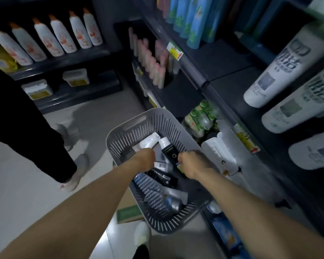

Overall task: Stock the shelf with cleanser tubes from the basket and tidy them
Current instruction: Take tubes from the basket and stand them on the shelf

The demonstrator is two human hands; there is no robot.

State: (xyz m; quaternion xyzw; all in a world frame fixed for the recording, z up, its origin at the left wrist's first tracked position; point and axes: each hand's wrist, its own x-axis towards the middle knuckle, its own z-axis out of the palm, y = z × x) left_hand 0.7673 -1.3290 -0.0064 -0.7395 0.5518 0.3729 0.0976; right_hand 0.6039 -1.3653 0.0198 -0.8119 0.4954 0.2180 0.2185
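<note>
A: Start at the hands. What are they doing?

B: Both are down inside the basket [120, 135], at centre frame. The left hand [145, 157] is curled over the pile, fingers hidden under the knuckles; whether it has closed on a tube cannot be told. The right hand [190, 162] is curled beside a black-and-white tube [168, 150], touching it or nearly so. Its grip is also hidden.

A: And the tubes?

B: Loose in the basket, lying crosswise: white ones toward the far wall, black tubes [161, 175] under the wrists, a silvery one [173, 202] near the lower rim. None looks to have left the basket yet.

A: Where do they go?

B: Probably the shelf [230, 58] at right of frame, where a bare dark stretch sits in the upper middle and big white tubes [281, 68] lie at the right edge. Which slot is meant cannot be told.

A: How should the person do this pick well?

B: Take tubes lying on top, not ones pinned beneath others, and grip each around the body near the cap so it comes out straight. One tube per hand keeps control. Lift clear of the slotted wall before turning to the shelf.

A: Anything nearby to mind?

B: Another person in dark clothing [26, 118] stands at the left of frame, well apart from the basket.
</note>
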